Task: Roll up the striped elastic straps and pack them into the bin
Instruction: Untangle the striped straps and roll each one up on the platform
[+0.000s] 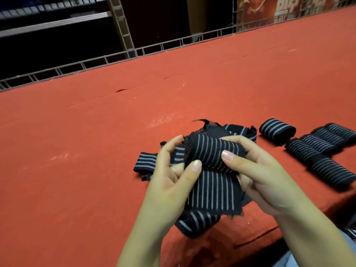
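A black elastic strap with thin white stripes (212, 151) is partly rolled between both my hands above the red table. My left hand (173, 182) grips the roll's left end, thumb on its front. My right hand (256, 170) pinches the right end, thumb on top of the roll. The strap's unrolled tail (213, 191) hangs down toward me. Loose unrolled straps (146, 162) lie in a tangle under and behind my hands. One finished roll (277, 131) lies to the right, and several more finished rolls (323, 151) lie in a row beyond it. No bin is in view.
The red felt-covered table (96, 141) stretches wide to the left and far side. A low metal rail (107, 58) runs along its far edge, with dark shelving behind. The table's near edge drops off at the lower right.
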`<action>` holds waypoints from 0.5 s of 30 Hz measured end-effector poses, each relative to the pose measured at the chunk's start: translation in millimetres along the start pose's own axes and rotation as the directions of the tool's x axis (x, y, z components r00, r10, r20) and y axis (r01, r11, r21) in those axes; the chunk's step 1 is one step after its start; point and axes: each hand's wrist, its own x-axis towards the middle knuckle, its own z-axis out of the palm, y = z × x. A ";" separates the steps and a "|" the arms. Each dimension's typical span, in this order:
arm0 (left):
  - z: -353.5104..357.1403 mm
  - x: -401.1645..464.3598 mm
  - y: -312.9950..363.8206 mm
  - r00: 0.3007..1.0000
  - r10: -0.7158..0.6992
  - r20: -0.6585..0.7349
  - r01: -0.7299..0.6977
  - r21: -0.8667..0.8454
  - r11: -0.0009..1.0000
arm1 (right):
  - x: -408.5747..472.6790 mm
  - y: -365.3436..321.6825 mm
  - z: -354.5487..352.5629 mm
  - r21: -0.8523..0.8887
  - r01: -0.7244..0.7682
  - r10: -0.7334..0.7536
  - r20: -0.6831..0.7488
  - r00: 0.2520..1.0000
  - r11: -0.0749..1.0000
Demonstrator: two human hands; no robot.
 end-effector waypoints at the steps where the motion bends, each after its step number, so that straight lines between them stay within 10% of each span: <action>1: 0.0 -0.2 0.2 1.000 -0.015 0.016 0.016 -0.017 1.000 | -0.2 -0.5 -1.4 0.004 0.006 -0.006 0.017 1.000 1.000; 15: -8.4 5.6 -4.5 0.996 -0.067 0.058 0.073 -0.107 0.992 | -2.8 -3.0 -1.0 -0.442 0.243 -0.236 0.071 0.969 0.864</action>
